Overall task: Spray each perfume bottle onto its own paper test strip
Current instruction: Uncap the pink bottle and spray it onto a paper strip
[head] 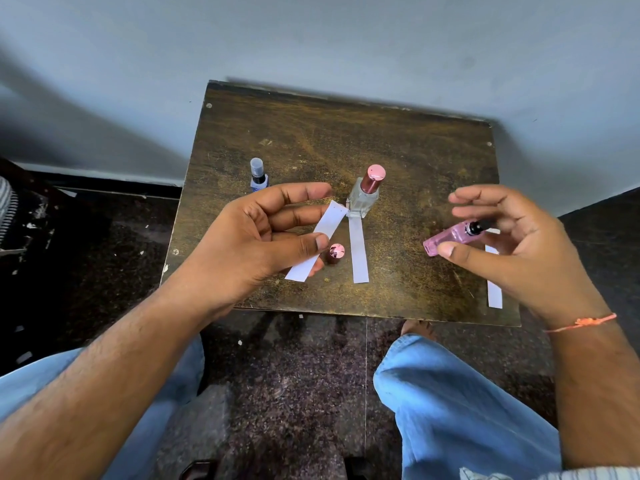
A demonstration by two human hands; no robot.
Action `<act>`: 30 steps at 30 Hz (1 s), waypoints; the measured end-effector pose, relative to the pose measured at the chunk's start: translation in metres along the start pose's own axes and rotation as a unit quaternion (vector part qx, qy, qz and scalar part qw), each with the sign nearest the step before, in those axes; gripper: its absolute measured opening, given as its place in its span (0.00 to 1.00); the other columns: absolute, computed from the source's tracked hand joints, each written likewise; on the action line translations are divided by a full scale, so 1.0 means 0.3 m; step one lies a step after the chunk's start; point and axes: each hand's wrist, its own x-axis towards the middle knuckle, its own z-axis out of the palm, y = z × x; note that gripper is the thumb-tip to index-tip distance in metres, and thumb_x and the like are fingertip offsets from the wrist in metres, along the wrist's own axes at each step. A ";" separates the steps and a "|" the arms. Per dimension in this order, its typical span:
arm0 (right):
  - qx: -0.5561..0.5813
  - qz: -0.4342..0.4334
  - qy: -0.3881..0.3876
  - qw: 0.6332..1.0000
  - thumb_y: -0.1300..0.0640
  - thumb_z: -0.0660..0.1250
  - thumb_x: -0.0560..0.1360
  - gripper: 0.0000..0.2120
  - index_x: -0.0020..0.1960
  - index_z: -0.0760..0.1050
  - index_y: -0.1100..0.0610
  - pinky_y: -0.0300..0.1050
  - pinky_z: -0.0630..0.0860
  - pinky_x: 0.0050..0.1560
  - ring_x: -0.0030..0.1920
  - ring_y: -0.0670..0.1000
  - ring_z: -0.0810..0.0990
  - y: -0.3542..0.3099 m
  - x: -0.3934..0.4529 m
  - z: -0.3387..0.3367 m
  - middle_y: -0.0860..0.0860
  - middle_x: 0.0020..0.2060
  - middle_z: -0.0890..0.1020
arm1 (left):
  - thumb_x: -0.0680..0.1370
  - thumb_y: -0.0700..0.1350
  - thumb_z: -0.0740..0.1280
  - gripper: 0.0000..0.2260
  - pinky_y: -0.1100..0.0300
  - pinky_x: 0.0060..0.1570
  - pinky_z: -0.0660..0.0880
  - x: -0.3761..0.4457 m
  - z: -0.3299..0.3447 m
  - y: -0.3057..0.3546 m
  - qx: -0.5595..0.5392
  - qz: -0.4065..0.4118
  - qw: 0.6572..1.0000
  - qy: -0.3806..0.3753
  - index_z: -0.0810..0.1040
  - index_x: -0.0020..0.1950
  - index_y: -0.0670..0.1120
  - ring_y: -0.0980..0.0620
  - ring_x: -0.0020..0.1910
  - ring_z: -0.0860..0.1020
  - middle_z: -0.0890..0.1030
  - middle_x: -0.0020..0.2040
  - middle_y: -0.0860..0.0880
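Observation:
My left hand (256, 237) holds a white paper strip (320, 242) between thumb and fingers, tilted above the small wooden table (398, 150). My right hand (519, 247) grips a pink perfume bottle (450, 239) lying sideways, its cap off and black nozzle near my fingers. The bottle's pink cap (335, 253) stands on the table under the held strip. A clear bottle with a pink cap (365, 195) stands upright behind a second strip (358, 251). A small blue bottle (258, 176) stands at the back left. A third strip (493, 292) lies partly hidden under my right hand.
The table stands against a grey wall (311, 39). Dark speckled floor (287, 393) surrounds it. My knees in blue jeans (450, 403) sit below the table's front edge. An orange thread (585, 322) circles my right wrist.

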 end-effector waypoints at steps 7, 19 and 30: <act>-0.024 -0.107 0.126 0.986 0.46 0.83 0.72 0.34 0.74 0.77 0.52 0.64 0.82 0.64 0.73 0.53 0.78 -0.038 0.013 0.023 0.52 0.74 0.79 | 0.73 0.35 0.78 0.25 0.61 0.47 0.85 -0.009 -0.007 0.011 0.020 -0.007 0.999 0.025 0.84 0.70 0.47 0.54 0.47 0.89 0.89 0.62 0.43; -0.233 -0.367 0.254 0.864 0.50 0.83 0.74 0.19 0.58 0.88 0.62 0.62 0.79 0.50 0.47 0.63 0.81 -0.163 0.006 0.175 0.62 0.50 0.82 | 0.72 0.36 0.78 0.22 0.63 0.50 0.84 -0.019 -0.013 0.020 0.048 -0.006 0.998 0.040 0.87 0.66 0.46 0.57 0.46 0.88 0.90 0.60 0.44; -0.225 -0.251 0.033 0.941 0.55 0.77 0.77 0.07 0.53 0.85 0.56 0.54 0.82 0.40 0.43 0.53 0.85 -0.157 -0.028 0.371 0.49 0.51 0.86 | 0.73 0.37 0.78 0.20 0.63 0.50 0.84 -0.017 -0.019 0.024 0.064 -0.018 0.997 0.051 0.88 0.64 0.47 0.58 0.45 0.88 0.90 0.61 0.47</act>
